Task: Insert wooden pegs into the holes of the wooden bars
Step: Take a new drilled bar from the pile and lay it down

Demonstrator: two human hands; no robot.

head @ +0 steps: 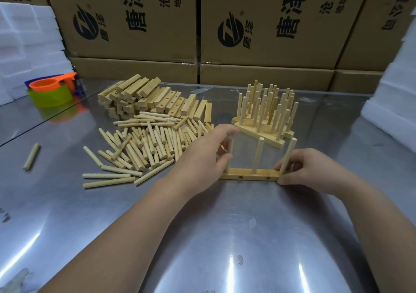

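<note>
Bar [249,173] lies flat at table centre, top holes up; my left hand [202,157] pinches the left peg [230,145] at its 9 o'clock end and my right hand [315,171] pinches the right peg [289,155] at 3 o'clock, which I judge keeps both upright for seating.

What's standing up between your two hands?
One upright middle peg, stuck in the wooden bar, shows in the head view. The left hand holds the left peg, the right hand the right peg.

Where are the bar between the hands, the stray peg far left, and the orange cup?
bar [253,175]: head view, front face between its two holes.
stray peg [32,156]: head view, mid-length.
orange cup [45,85]: head view, inside the bowl.
</note>
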